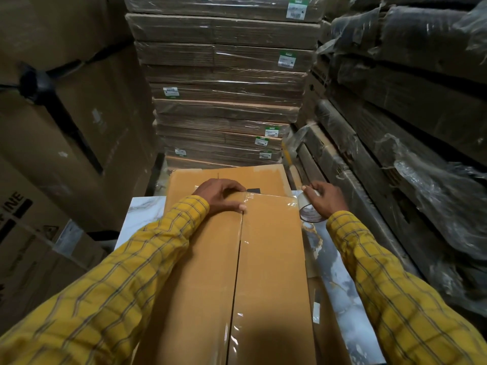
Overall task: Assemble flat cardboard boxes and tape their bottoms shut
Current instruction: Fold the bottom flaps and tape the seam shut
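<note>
An assembled cardboard box [271, 259] stands bottom up in front of me on a marble-patterned table [143, 209]. Clear tape runs along its centre seam and across its far edge. My left hand [222, 197] presses flat on the far end of the seam, thumb on the tape. My right hand [325, 197] grips a roll of clear tape [308, 209] just off the box's far right corner, with a strip stretched from the roll to the box edge. Both arms wear yellow checked sleeves.
Another flat brown box [237, 177] lies beyond the one I tape. A tall stack of wrapped flat cardboard bundles [224, 106] rises straight ahead. Large cartons [66, 127] stand at the left, and plastic-wrapped bundles [395, 114] fill the right side.
</note>
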`<state>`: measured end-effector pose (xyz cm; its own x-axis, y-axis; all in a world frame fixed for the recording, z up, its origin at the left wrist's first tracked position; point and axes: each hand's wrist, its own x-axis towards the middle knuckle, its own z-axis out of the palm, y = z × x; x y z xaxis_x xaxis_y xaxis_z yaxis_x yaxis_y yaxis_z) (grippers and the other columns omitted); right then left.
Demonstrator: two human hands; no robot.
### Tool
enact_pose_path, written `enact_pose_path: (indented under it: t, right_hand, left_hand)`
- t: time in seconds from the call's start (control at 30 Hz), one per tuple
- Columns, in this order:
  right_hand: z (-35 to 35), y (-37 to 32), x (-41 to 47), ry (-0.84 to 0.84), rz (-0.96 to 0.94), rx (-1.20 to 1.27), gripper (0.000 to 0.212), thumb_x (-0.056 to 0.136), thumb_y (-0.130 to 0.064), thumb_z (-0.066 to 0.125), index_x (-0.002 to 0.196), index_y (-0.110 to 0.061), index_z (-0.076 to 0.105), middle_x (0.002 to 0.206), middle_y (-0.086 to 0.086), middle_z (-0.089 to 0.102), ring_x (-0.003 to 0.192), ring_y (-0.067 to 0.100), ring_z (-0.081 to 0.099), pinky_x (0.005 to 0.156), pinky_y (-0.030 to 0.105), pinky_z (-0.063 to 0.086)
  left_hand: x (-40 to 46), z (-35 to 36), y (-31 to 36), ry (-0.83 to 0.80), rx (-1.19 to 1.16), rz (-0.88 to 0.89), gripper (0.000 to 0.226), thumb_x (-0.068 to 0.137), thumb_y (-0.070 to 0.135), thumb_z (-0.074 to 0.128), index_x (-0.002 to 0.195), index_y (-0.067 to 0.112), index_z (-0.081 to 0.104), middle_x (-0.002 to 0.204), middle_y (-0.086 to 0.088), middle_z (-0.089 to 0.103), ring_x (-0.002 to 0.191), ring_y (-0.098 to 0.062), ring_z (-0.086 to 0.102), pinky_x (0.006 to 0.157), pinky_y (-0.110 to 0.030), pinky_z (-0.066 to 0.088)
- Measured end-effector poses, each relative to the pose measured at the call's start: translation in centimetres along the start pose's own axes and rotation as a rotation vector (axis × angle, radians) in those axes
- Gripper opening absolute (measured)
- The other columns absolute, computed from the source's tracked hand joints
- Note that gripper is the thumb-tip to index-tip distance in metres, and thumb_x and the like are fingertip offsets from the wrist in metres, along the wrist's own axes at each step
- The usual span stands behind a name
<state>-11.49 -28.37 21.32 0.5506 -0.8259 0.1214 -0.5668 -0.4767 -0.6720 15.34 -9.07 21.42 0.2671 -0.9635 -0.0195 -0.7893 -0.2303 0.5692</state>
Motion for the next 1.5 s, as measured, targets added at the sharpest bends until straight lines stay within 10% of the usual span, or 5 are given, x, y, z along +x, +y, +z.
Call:
enact_pose_path:
  t: [0.4,0.53,0.9,1.23,1.5]
  right_hand:
    - [-0.2,-0.3,-0.4,-0.031,0.015,0.06,0.028,0.098,-0.025,0.061,0.071,-0.029,0.054,0.077,-0.002,0.057,0.077,0.019,0.052,0.072,0.025,0.035]
    - [-0.1,0.0,-0.4,-0.036,0.022,0.04,0.035,0.099,-0.025,0.06,0.065,-0.025,0.048,0.067,-0.004,0.052,0.074,0.022,0.05,0.068,0.028,0.033]
    - [0.4,1.6,0.0,0.012,-0.015,0.064,0.035,0.097,-0.031,0.059,0.077,-0.003,0.055,0.071,0.018,0.058,0.073,0.036,0.054,0.068,0.042,0.043]
    - [0.4,1.3,-0.2,-0.004,-0.013,0.071,0.045,0.098,-0.025,0.059,0.06,-0.03,0.038,0.057,-0.013,0.04,0.073,0.018,0.043,0.066,0.027,0.028]
    - [0.2,3.4,0.2,0.0,0.032,0.109,0.036,0.099,-0.033,0.057,0.083,-0.001,0.058,0.08,0.018,0.061,0.08,0.033,0.055,0.072,0.04,0.044]
  left_hand:
    - [3.9,-0.5,6.2,-0.366,0.58,-0.14,0.11,0.054,0.103,0.022,0.113,0.02,0.065,0.107,-0.004,0.069,0.101,-0.028,0.062,0.095,-0.044,0.05]
    - [3.8,2.5,10.0,-0.295,0.295,0.041,0.095,0.076,0.079,0.058,0.15,0.022,0.038,0.148,-0.004,0.049,0.131,-0.027,0.049,0.109,-0.044,0.041]
    - [5.0,8.2,13.7,-0.216,0.355,-0.149,0.106,0.054,0.104,0.038,0.136,0.037,0.046,0.133,-0.005,0.058,0.126,-0.037,0.045,0.102,-0.058,0.021]
    - [4.1,9.7,12.8,0.031,0.245,-0.046,0.082,0.061,0.088,0.057,0.126,0.037,0.05,0.127,0.007,0.061,0.12,-0.024,0.054,0.11,-0.06,0.016]
    - [5.8,11.1,13.5,0.057,0.229,-0.061,0.062,0.064,0.072,0.058,0.116,0.04,0.056,0.118,0.013,0.065,0.112,-0.02,0.055,0.105,-0.051,0.024]
